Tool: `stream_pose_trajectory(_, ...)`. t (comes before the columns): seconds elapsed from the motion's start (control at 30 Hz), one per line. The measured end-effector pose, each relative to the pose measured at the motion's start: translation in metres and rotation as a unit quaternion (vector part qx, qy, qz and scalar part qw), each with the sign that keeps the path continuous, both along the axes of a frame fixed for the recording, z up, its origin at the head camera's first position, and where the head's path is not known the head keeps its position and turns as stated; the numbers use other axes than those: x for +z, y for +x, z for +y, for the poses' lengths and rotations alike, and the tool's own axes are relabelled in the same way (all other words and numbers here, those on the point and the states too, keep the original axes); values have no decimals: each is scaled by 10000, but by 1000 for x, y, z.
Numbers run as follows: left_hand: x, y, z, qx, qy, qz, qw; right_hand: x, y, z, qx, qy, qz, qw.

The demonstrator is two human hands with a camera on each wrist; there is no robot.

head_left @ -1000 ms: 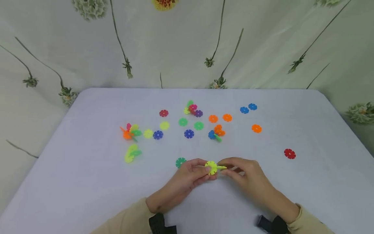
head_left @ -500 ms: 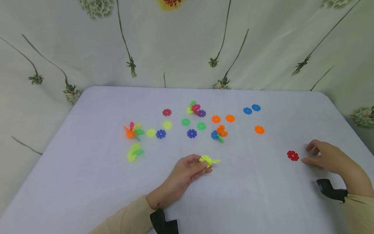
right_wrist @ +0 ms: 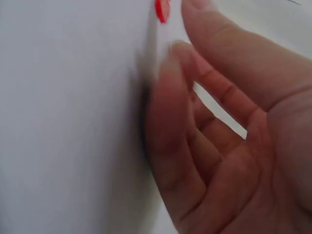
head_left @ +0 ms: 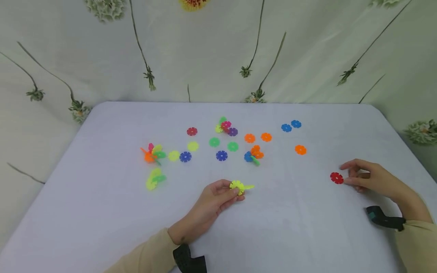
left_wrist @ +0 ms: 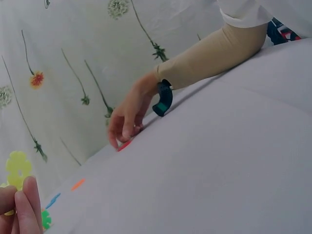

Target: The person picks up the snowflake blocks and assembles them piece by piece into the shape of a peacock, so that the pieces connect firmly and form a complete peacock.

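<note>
My left hand pinches two joined yellow notched discs between thumb and fingers, above the table's near middle. One disc faces the head camera and the other juts to the right, seen edge-on. In the left wrist view a yellow disc rises above the fingertips. Over on the right, a red notched disc lies on the table. My right hand reaches in beside it, thumb tip at its right edge and index finger above, with a gap between them. The right wrist view shows the red disc just past the thumb.
Joined clusters stand at left, at the back and in the middle. A yellow-green cluster lies nearer. Loose discs are scattered between, including an orange disc and a blue disc. A floral cloth hangs behind.
My right hand has left the yellow discs, swung far right, then moved in leftward to the red disc's edge. The left hand keeps the joined yellow discs and has shifted slightly left and up.
</note>
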State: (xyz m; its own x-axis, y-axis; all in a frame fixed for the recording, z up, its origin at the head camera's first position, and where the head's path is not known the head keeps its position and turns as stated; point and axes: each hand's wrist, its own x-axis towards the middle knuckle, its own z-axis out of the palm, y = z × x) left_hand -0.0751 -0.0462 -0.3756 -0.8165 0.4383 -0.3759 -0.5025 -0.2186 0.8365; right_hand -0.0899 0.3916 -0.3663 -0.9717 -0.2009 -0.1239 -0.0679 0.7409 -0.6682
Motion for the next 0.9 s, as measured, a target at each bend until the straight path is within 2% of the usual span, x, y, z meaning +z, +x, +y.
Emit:
stream_pose_trajectory(0.13,1,-2,0,-29,22,47,10000,-1,-6,-9,80,110,279,9995)
stream_pose_trajectory(0.3,2,-3,-1,-82,-78,128,9999,7,-12,-32,90,361,241,9990)
stream_pose_trajectory(0.37,3,-4,-1,-101,-148,177,9997,12,-14,-50,41,181,238,9995)
stream_pose_trajectory(0.43,3,-5,-2,-125,-212,237,9994,15,-14,-79,104,-324,466,9983)
stream_pose_trajectory(0.5,2,-6,-1,-165,-285,257,9991,16,-11,-114,374,-1191,755,9893)
stream_pose_trajectory(0.57,2,-4,-1,-239,-349,271,9987,14,-5,-150,810,-2016,975,9712)
stream_pose_trajectory(0.63,1,-2,0,-316,-422,251,9983,11,3,-179,1226,-2580,1095,9520)
stream_pose_trajectory(0.7,1,1,1,-364,-491,262,9978,9,10,-199,1435,-2797,1095,9430)
stream_pose_trajectory(0.9,2,5,2,-299,-417,277,9983,1,19,-221,1490,-3010,1242,9337)
